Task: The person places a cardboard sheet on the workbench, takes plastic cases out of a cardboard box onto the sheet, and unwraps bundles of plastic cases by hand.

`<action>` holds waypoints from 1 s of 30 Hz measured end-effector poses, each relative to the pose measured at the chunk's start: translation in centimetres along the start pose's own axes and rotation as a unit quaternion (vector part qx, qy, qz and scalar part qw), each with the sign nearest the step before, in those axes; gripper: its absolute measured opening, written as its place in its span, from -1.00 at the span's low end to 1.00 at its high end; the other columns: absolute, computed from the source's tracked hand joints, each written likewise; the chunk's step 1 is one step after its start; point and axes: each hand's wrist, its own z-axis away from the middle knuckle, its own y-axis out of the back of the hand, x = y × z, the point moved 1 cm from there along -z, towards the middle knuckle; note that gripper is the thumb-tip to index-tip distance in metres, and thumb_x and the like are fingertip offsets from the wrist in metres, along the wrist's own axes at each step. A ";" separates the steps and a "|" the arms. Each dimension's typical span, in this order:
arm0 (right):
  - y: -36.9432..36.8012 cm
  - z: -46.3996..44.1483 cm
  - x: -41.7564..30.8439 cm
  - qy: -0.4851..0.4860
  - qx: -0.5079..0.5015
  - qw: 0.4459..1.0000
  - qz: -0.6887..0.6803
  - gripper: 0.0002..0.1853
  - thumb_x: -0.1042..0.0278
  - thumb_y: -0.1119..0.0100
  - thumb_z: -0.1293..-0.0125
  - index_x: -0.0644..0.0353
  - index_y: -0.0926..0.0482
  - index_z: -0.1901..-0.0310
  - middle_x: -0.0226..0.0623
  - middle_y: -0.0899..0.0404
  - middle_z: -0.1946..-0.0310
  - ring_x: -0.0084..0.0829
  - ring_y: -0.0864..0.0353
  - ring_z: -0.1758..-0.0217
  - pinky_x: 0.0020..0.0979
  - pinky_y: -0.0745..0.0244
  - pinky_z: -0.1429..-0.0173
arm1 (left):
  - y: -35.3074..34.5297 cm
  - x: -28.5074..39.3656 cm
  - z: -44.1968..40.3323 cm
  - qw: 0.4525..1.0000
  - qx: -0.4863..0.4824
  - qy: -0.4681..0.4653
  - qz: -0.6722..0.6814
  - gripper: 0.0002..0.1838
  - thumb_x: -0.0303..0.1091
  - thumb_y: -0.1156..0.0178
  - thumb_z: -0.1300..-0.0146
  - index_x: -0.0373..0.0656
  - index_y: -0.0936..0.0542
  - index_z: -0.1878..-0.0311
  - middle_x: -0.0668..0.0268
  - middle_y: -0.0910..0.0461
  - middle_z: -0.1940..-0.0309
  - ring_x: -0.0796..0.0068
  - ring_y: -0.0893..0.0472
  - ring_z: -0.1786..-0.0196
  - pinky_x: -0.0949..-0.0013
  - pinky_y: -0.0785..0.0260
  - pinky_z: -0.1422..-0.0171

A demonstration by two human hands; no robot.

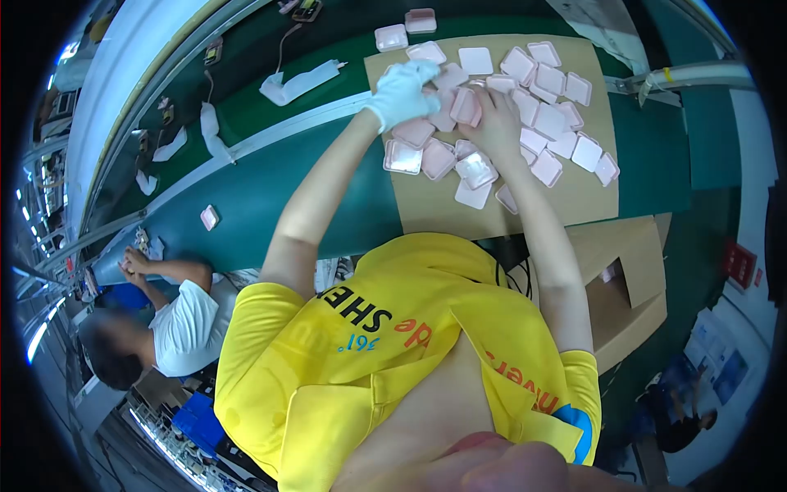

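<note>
Many small pale-pink square plastic cases (551, 120) lie scattered and overlapping on a cardboard sheet (574, 201) on the green table. My left hand (403, 92), in a white glove, is over the left side of the pile. Its thumb and fingers are apart, and nothing shows between them. Bare, my right hand (498, 127) grips a tilted pink plastic case (466, 107) at its right edge, near the middle of the pile. Below my hands, some cases with a shiny, clear-looking face (477, 170) rest near the sheet's front edge.
An open cardboard box (627, 287) stands beside me at the right. One pink case (210, 217) lies alone on the green table (328, 189). Beyond a metal rail, white strips (302, 82) lie on a green belt. A co-worker (184, 328) sits at the left.
</note>
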 end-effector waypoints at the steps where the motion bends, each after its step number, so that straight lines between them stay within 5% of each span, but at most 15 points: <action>1: 0.5 0.7 0.5 0.001 0.006 1.000 -0.024 -0.21 0.16 -0.46 0.30 0.17 -0.39 -0.09 -0.20 -0.45 0.01 -0.18 -0.41 -0.05 -0.23 -0.30 -0.11 | -0.2 0.6 1.0 0.997 -0.069 -0.037 0.025 -0.47 -0.21 -0.20 0.10 -0.06 -0.50 -0.05 0.18 -0.35 -0.16 0.04 -0.38 -0.13 0.19 -0.26 -0.20; 4: 1.6 2.1 2.5 0.000 0.017 0.997 -0.071 -0.26 0.23 -0.47 0.25 0.21 -0.39 -0.06 -0.21 -0.48 0.06 -0.29 -0.48 0.00 -0.31 -0.38 -0.05 | -1.7 3.4 4.2 0.979 -0.063 -0.149 -0.120 -0.51 -0.23 -0.22 0.11 -0.11 -0.53 0.01 0.23 -0.34 -0.17 0.08 -0.37 -0.12 0.14 -0.24 -0.17; 8: 2.6 3.5 6.5 -0.173 0.084 0.936 -0.295 -0.29 0.17 -0.44 0.15 0.24 -0.36 -0.06 -0.22 -0.52 0.16 -0.29 -0.52 0.12 -0.31 -0.42 0.06 | -4.9 4.2 5.1 0.971 -0.094 -0.183 -0.120 -0.50 -0.13 -0.25 0.15 -0.01 -0.54 0.05 0.30 -0.34 -0.16 0.09 -0.28 -0.17 0.03 -0.10 -0.22; 10: 4.6 2.9 8.2 -0.273 0.191 0.796 -0.506 -0.25 0.37 -0.41 0.03 0.38 -0.19 -0.15 -0.31 -0.47 0.22 -0.53 -0.48 0.09 -0.50 -0.47 0.09 | -5.1 4.9 5.1 0.970 -0.094 -0.180 -0.132 -0.50 -0.16 -0.25 0.16 -0.03 -0.54 0.05 0.29 -0.34 -0.16 0.10 -0.30 -0.16 0.07 -0.13 -0.20; 12: 6.4 2.6 12.0 -0.317 0.233 0.776 -0.494 -0.17 0.39 -0.38 0.00 0.36 -0.05 -0.23 -0.28 -0.48 0.18 -0.46 -0.49 0.07 -0.50 -0.48 0.12 | -4.8 5.8 5.0 0.967 -0.091 -0.170 -0.167 -0.50 -0.21 -0.26 0.18 -0.08 -0.55 0.05 0.27 -0.34 -0.16 0.11 -0.35 -0.13 0.13 -0.19 -0.18; 15: 9.0 3.3 16.2 -0.392 0.320 0.772 -0.384 -0.17 0.20 -0.41 0.03 0.33 -0.15 -0.21 -0.24 -0.49 0.16 -0.43 -0.50 0.07 -0.44 -0.49 0.13 | -3.6 6.6 5.4 0.973 -0.060 -0.160 -0.154 -0.47 -0.21 -0.26 0.20 -0.07 -0.53 0.03 0.28 -0.35 -0.15 0.12 -0.35 -0.13 0.11 -0.18 -0.18; 17: 11.3 3.9 18.1 -0.398 0.255 0.878 -0.075 -0.17 -0.03 -0.43 0.11 0.34 -0.31 -0.12 -0.20 -0.50 0.17 -0.36 -0.52 0.12 -0.38 -0.47 0.11 | -3.7 7.0 5.6 0.975 -0.045 -0.157 -0.148 -0.45 -0.22 -0.27 0.21 -0.07 -0.52 0.02 0.28 -0.36 -0.14 0.12 -0.35 -0.13 0.10 -0.17 -0.18; 21: 13.0 5.9 18.2 -0.430 0.157 0.884 0.091 -0.16 -0.14 -0.43 0.20 0.34 -0.42 -0.03 -0.14 -0.50 0.18 -0.29 -0.52 0.16 -0.35 -0.43 0.05 | -5.5 7.9 6.2 0.970 -0.081 -0.213 -0.082 -0.40 -0.20 -0.29 0.24 -0.05 -0.50 -0.02 0.28 -0.40 -0.10 0.13 -0.37 -0.09 0.06 -0.15 -0.17; 25: 12.4 9.9 13.2 -0.360 0.174 0.916 -0.005 -0.23 -0.07 -0.43 0.17 0.32 -0.44 -0.02 -0.13 -0.49 0.24 -0.24 -0.51 0.20 -0.34 -0.42 0.07 | -7.8 8.2 6.0 0.952 -0.098 -0.264 -0.118 -0.39 -0.20 -0.33 0.29 -0.06 -0.50 0.02 0.24 -0.44 -0.03 0.13 -0.42 -0.01 0.06 -0.19 -0.11; 27: 10.4 13.6 12.7 -0.266 0.169 0.948 0.044 -0.25 -0.05 -0.44 0.16 0.29 -0.43 -0.02 -0.14 -0.46 0.28 -0.19 -0.49 0.22 -0.30 -0.42 0.11 | -7.9 8.2 5.6 0.953 -0.071 -0.274 -0.110 -0.37 -0.19 -0.35 0.34 -0.06 -0.51 0.03 0.26 -0.46 0.02 0.19 -0.42 0.00 0.11 -0.22 -0.09; 30: 9.7 17.1 9.0 -0.267 0.112 0.955 0.064 -0.28 -0.01 -0.44 0.15 0.26 -0.43 -0.01 -0.14 -0.43 0.25 -0.15 -0.45 0.17 -0.25 -0.40 0.08 | -6.7 7.7 4.5 0.960 -0.038 -0.261 -0.095 -0.36 -0.18 -0.37 0.35 -0.07 -0.51 0.04 0.27 -0.46 0.07 0.21 -0.43 0.04 0.15 -0.25 -0.07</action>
